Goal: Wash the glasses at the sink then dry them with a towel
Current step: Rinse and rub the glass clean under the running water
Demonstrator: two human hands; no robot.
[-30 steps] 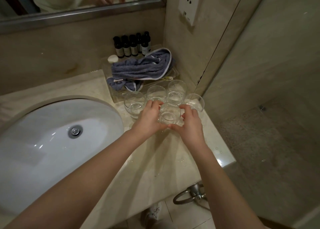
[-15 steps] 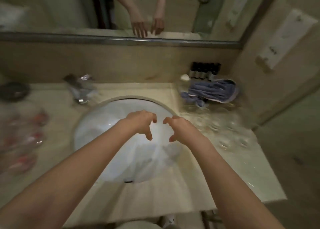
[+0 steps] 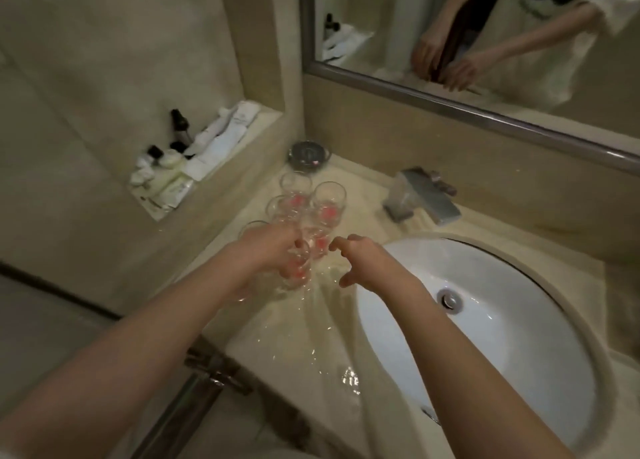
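Observation:
Several clear glasses with pink residue (image 3: 327, 198) stand in a cluster on the wet marble counter (image 3: 311, 337), left of the white sink basin (image 3: 485, 337). My left hand (image 3: 266, 250) grips the nearest glass (image 3: 299, 269) at the front of the cluster. My right hand (image 3: 367, 268) hovers just to the right of that glass, over the counter edge of the basin, with loosely curled fingers that hold nothing. The towel is out of view.
A chrome faucet (image 3: 422, 198) sits behind the basin under a mirror (image 3: 485, 42). A small dark dish (image 3: 308, 155) stands behind the glasses. Toiletry bottles and packets (image 3: 194, 157) fill a wall ledge at the left. Water lies on the counter.
Both hands let go of a clear glass at the right of the sink and crossed over the basin to the left side. My left hand has taken hold of a pink-stained glass.

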